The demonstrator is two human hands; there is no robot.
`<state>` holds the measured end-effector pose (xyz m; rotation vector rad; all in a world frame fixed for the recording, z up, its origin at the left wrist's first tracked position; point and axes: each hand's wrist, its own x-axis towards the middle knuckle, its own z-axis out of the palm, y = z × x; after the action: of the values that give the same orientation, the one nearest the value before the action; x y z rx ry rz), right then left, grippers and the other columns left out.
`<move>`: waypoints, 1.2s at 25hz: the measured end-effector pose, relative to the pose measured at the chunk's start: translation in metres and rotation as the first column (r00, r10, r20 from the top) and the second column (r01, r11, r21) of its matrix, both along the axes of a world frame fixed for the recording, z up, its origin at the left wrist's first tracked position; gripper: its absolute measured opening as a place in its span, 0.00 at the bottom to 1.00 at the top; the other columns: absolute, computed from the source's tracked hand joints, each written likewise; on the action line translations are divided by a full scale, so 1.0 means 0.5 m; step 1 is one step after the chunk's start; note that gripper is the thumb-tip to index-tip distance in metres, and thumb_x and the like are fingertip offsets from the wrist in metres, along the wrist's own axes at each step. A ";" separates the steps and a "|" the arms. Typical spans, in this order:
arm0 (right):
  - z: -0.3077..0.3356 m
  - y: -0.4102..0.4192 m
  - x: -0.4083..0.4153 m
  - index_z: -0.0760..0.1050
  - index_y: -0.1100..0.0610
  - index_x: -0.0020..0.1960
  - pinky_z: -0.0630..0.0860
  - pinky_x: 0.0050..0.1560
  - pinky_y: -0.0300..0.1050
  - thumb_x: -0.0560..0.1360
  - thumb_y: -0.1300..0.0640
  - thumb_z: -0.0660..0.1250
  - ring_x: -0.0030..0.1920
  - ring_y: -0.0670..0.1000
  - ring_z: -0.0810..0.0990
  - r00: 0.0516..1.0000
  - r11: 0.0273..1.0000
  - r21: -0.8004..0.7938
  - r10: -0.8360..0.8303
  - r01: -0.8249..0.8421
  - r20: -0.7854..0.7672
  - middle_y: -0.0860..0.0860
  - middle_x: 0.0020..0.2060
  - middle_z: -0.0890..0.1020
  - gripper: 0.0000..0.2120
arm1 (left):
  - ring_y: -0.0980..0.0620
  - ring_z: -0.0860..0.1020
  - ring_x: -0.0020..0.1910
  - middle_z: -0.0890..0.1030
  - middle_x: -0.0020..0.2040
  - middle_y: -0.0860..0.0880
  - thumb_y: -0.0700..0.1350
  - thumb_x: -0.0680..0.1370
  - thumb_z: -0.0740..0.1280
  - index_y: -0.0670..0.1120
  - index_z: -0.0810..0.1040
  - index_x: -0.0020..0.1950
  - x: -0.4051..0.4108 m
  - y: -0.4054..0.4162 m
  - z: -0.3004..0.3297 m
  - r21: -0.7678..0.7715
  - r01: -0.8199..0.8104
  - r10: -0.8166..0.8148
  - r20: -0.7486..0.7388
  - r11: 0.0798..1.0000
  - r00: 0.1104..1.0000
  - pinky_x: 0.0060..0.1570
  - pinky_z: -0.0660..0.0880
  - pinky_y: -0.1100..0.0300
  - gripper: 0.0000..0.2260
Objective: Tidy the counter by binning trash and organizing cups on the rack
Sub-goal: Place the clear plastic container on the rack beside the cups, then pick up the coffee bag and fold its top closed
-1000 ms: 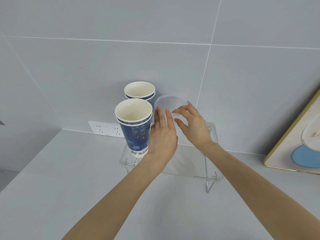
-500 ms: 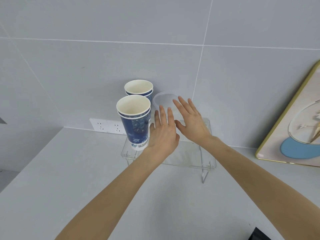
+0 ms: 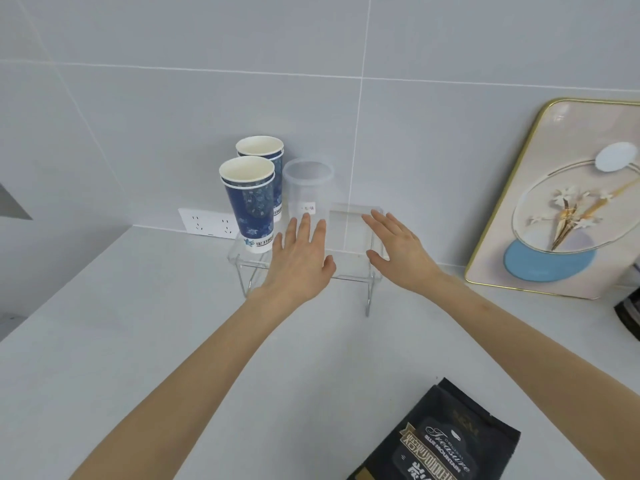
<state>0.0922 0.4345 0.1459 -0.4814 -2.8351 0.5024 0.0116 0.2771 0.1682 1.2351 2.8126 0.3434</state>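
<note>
A clear acrylic rack (image 3: 356, 268) stands against the tiled wall. On its left part stand two stacks of blue paper cups, one in front (image 3: 250, 206) and one behind (image 3: 265, 161). A clear plastic cup (image 3: 307, 188) with a small white label stands upright beside them. My left hand (image 3: 300, 261) hovers open just in front of the clear cup, fingers spread, not touching it. My right hand (image 3: 398, 251) is open over the rack's bare right part, holding nothing.
A gold-framed picture (image 3: 561, 209) leans on the wall at the right. A black coffee bag (image 3: 446, 441) lies on the grey counter (image 3: 138, 341) near the front. A white socket strip (image 3: 207, 223) sits on the wall left of the rack. A dark object shows at the right edge.
Both hands let go of the clear cup and drew back toward me, fingers spreading. The cup now stands free on the rack. The view tilted down, bringing the coffee bag into sight.
</note>
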 end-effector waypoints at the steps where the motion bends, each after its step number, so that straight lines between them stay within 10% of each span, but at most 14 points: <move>1: -0.008 -0.001 0.031 0.51 0.53 0.73 0.51 0.76 0.53 0.77 0.57 0.58 0.76 0.55 0.49 1.000 1.000 -0.008 0.005 -0.005 0.016 0.52 0.76 0.54 0.28 | 0.42 0.45 0.76 0.47 0.77 0.42 0.48 0.79 0.54 0.45 0.47 0.75 0.027 -0.007 -0.009 -0.003 0.000 0.000 0.024 1.000 1.000 0.74 0.48 0.45 0.27; 11: -0.122 0.039 0.257 0.52 0.55 0.73 0.56 0.74 0.51 0.78 0.54 0.57 0.74 0.55 0.57 0.953 0.996 -0.088 -0.004 0.032 0.303 0.55 0.75 0.57 0.27 | 0.45 0.58 0.74 0.58 0.76 0.43 0.54 0.79 0.55 0.43 0.51 0.74 0.211 -0.004 -0.138 -0.090 0.131 -0.104 0.259 0.987 0.960 0.72 0.57 0.49 0.28; 19: -0.230 0.059 0.361 0.61 0.61 0.68 0.66 0.65 0.47 0.78 0.48 0.55 0.67 0.58 0.68 0.734 0.942 -0.201 -0.063 0.267 0.676 0.59 0.67 0.71 0.24 | 0.46 0.65 0.71 0.65 0.73 0.45 0.58 0.75 0.61 0.44 0.56 0.73 0.300 0.018 -0.261 -0.142 0.182 -0.043 0.665 0.973 0.745 0.69 0.63 0.53 0.32; 30: -0.258 0.039 0.367 0.74 0.61 0.57 0.73 0.56 0.48 0.76 0.59 0.59 0.58 0.59 0.76 0.847 0.862 -0.280 -0.265 0.422 0.460 0.60 0.57 0.79 0.12 | 0.47 0.74 0.64 0.75 0.66 0.45 0.54 0.76 0.62 0.46 0.68 0.66 0.308 0.012 -0.296 -0.072 0.151 -0.038 0.783 0.986 0.621 0.60 0.69 0.59 0.22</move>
<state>0.2758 0.4539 0.0167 -1.2956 -2.9145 0.9678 0.1658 0.2829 0.0200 0.8837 1.9605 0.5235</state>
